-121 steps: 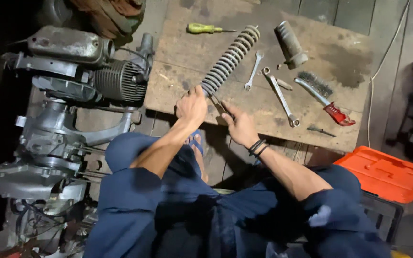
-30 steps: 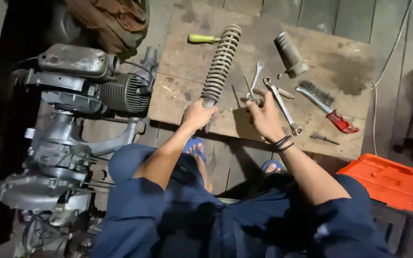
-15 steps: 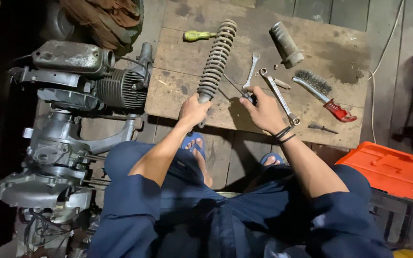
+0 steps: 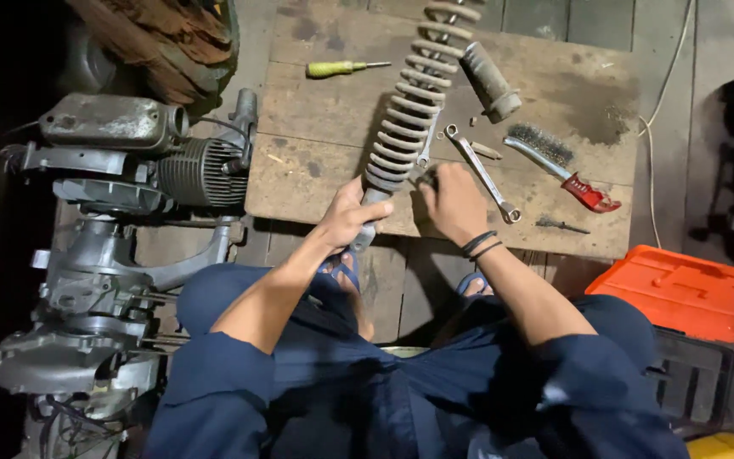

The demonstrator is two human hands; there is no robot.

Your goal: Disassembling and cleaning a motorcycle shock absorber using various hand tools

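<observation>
Gripping the lower end of the coil spring shock absorber [image 4: 409, 106], the left hand [image 4: 352, 219] has its fingers wrapped shut around the shaft at the near edge of the wooden board [image 4: 316, 170]. The right hand [image 4: 452, 197] curls on something small beside the coils; what, I cannot tell. Steel, heavy, stiff and likely greasy, it is best held by the shaft. Four seconds ago it lay more slanted, and the right hand sat nearer.

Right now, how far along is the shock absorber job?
Done: the grey sleeve lies loose on the wooden board, apart from the shock. In hand: the left hand grips the lower end of the coil spring shock; the right hand works something small beside it. Left: the spring looks still fitted; the spanner and wire brush lie untouched.
</observation>
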